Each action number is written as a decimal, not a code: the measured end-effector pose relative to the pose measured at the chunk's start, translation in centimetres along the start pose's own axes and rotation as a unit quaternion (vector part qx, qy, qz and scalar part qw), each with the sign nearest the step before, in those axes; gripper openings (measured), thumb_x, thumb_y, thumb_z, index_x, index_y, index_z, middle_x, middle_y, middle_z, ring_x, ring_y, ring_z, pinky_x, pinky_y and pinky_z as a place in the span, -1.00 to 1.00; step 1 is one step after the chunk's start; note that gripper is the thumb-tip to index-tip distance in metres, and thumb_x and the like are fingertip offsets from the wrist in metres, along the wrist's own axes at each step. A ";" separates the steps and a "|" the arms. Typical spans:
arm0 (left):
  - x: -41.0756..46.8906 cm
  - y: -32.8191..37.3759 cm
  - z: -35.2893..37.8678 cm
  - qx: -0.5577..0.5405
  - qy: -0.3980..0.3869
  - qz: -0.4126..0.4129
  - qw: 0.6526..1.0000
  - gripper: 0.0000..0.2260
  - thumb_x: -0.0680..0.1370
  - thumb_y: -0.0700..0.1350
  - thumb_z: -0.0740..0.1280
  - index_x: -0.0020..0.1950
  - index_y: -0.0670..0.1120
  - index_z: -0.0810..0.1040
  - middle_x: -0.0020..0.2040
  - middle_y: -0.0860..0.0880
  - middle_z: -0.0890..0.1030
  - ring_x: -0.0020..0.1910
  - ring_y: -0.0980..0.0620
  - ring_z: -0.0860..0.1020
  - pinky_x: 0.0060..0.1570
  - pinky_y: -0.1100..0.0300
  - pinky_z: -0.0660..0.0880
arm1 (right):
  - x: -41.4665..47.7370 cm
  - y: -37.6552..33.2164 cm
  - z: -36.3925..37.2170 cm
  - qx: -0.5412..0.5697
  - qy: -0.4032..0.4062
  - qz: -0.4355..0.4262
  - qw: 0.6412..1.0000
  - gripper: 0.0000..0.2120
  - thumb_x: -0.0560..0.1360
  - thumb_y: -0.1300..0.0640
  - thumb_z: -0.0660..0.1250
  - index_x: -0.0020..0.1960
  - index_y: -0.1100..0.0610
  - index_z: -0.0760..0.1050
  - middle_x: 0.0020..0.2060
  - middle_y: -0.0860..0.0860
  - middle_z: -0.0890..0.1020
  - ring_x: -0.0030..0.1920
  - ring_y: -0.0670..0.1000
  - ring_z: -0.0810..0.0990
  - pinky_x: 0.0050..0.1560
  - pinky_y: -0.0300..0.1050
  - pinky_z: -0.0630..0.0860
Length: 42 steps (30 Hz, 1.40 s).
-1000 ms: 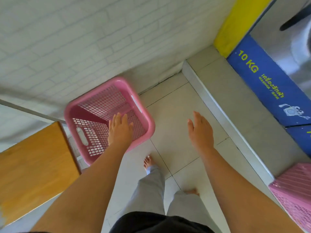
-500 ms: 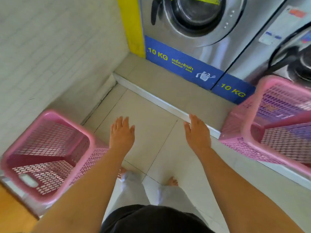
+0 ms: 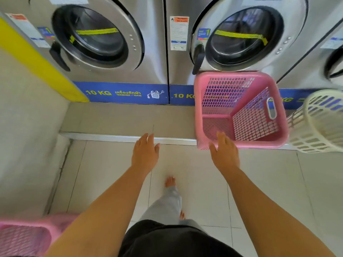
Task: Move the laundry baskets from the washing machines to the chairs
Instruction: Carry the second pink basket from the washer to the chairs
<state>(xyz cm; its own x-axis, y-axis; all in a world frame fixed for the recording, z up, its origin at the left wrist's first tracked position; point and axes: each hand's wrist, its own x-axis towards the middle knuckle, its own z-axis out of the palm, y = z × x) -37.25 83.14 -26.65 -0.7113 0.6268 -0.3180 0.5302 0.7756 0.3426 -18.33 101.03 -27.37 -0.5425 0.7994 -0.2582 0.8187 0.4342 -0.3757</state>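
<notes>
Pale floor tiles [image 3: 194, 182] run up to a raised grey step [image 3: 115, 117] on which a row of steel front-loading washing machines stands, each with a blue "10 KG" strip along its foot. On that step, right in front of the second washing machine [image 3: 241, 34] from the left, sits a pink laundry basket [image 3: 241, 112], empty, its mesh walls letting the blue strip show through and its near rim jutting out past the step's edge. An oval handle slot is cut in its right wall.

A person's right hand [image 3: 224, 153] reaches toward the basket's near left corner, palm down, fingers loosely spread and holding nothing; the fingertips overlap the rim, though whether they touch it I cannot tell. The left hand [image 3: 145, 152] hangs over the edge of the step, well to the left of the basket, likewise flat with the fingers slightly apart and empty.

Just beside the pink basket on its right stands a white laundry basket [image 3: 319, 123], slatted, cut off by the frame's edge. The leftmost washing machine [image 3: 96, 38] has no basket in front of it; a yellow post [image 3: 37, 62] borders it against the side wall. Down in the lower left corner, blurred, a second pink basket [image 3: 26, 236] shows part of its rim and mesh. Bare feet and grey trouser legs [image 3: 167, 204] stand on the tiles between the two outstretched forearms.
</notes>
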 end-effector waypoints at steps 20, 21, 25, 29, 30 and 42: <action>14.6 16.9 5.2 0.009 -0.035 -0.006 0.999 -0.51 0.62 -0.07 0.19 0.50 -0.23 0.20 0.47 -0.25 0.29 0.46 -0.22 0.26 0.44 -0.04 0.19 | 15.1 14.7 -7.6 0.014 0.035 0.120 0.992 -0.49 0.58 0.01 0.18 0.47 0.17 0.23 0.46 0.15 0.33 0.42 0.22 0.32 0.39 0.16 0.26; 14.9 17.7 5.8 0.007 -0.035 -0.020 0.999 -0.50 0.61 -0.08 0.20 0.50 -0.24 0.19 0.47 -0.26 0.30 0.45 -0.23 0.26 0.44 -0.05 0.19 | 16.1 15.9 -8.0 0.011 0.030 0.116 0.993 -0.48 0.58 0.00 0.19 0.47 0.16 0.22 0.47 0.14 0.32 0.43 0.22 0.32 0.40 0.16 0.26; 16.1 21.0 8.5 -0.025 -0.024 -0.071 0.997 -0.51 0.58 -0.09 0.25 0.46 -0.24 0.25 0.36 -0.27 0.39 0.34 -0.28 0.37 0.34 -0.11 0.30 | 20.1 20.1 -9.7 0.011 0.031 0.112 0.993 -0.49 0.54 0.04 0.23 0.44 0.15 0.25 0.38 0.19 0.41 0.35 0.26 0.38 0.33 0.20 0.34; 18.0 23.6 10.7 -0.067 -0.017 -0.131 0.989 -0.44 0.57 -0.08 0.26 0.51 -0.21 0.15 0.41 -0.25 0.32 0.36 -0.27 0.35 0.34 -0.14 0.32 | 23.7 23.3 -10.4 0.001 0.010 0.112 0.994 -0.45 0.52 0.02 0.22 0.45 0.15 0.17 0.40 0.20 0.37 0.32 0.30 0.39 0.30 0.24 0.36; 18.5 24.0 11.1 -0.081 -0.009 -0.148 0.986 -0.41 0.57 -0.09 0.27 0.52 -0.21 0.11 0.45 -0.25 0.28 0.39 -0.27 0.32 0.37 -0.14 0.30 | 24.4 23.9 -10.3 0.001 0.005 0.111 0.994 -0.43 0.52 0.02 0.22 0.46 0.14 0.15 0.41 0.20 0.37 0.33 0.30 0.39 0.30 0.25 0.35; 24.2 22.0 12.9 -0.055 0.047 -0.108 0.992 -0.35 0.59 -0.07 0.22 0.55 0.21 -0.09 0.42 -0.15 0.30 0.23 -0.28 0.48 0.10 -0.22 0.50 | 30.0 27.4 -7.2 0.087 0.031 0.048 0.995 -0.37 0.58 0.09 0.17 0.55 -0.17 -0.05 0.55 0.07 0.13 0.43 0.21 0.32 0.19 0.21 0.43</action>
<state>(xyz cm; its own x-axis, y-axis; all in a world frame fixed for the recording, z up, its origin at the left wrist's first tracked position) -36.89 116.34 -38.26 -0.8448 0.4339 -0.3130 0.3120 0.8748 0.3707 -10.85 139.92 -39.00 -0.4460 0.8605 -0.2464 0.8183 0.2805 -0.5017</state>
